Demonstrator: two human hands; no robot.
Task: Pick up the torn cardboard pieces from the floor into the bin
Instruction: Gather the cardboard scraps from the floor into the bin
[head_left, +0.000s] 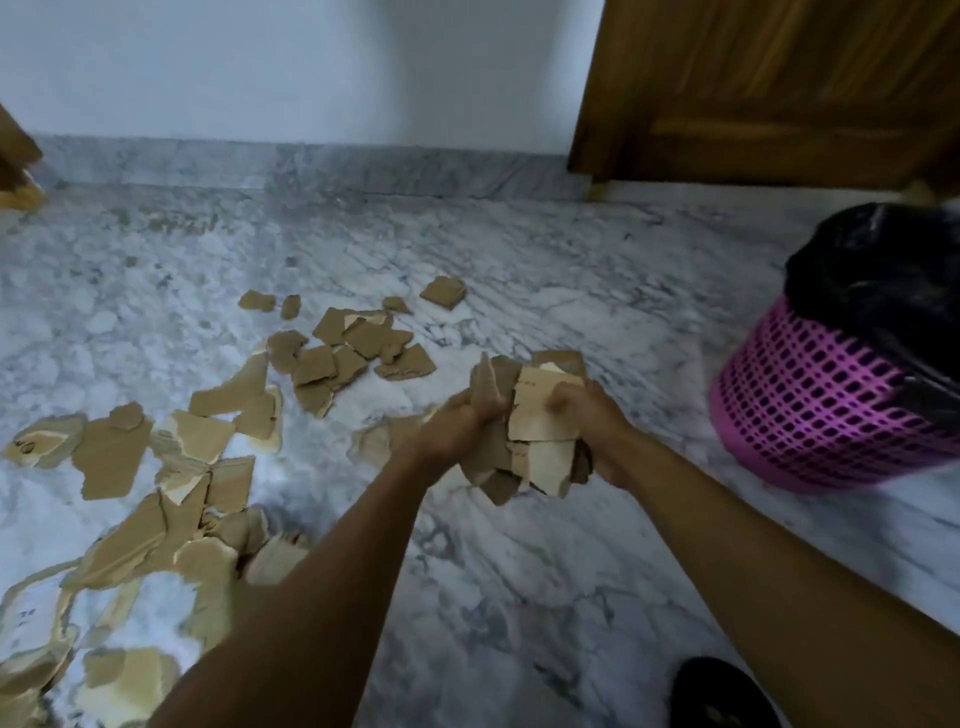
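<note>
A dark, blurred shape (722, 696) sits at the bottom edge, nearer the viewer than the bin and too indistinct to name. Beside it two bare forearms (322, 597) reach forward. The left hand (457, 421) and right hand (592, 421) both curl their fingers round one bundle (540, 421) of torn cardboard, clamping it between them just left of the bin, not touching it. The bundle is a stack of flat, ragged-edged scraps, some brown, some showing a paler peeled face. Small dark print on one pale scrap is too blurred to read. The bin (810, 410) is a round pink plastic basket with a lattice of square holes, lined with a glossy, crinkled black bag (872, 270) folded over its rim. Well left of the bin, loose cardboard pieces (353, 343) lie scattered on the floor (519, 571), polished grey-white marble with dark veins. Larger pieces (111, 457) lie farthest from the bin, one bearing dark marks that cannot be read. Behind the bin stands a brown wooden door (779, 88) with visible grain. Left of the door is a plain pale wall (311, 67) above a marble skirting (311, 161).
</note>
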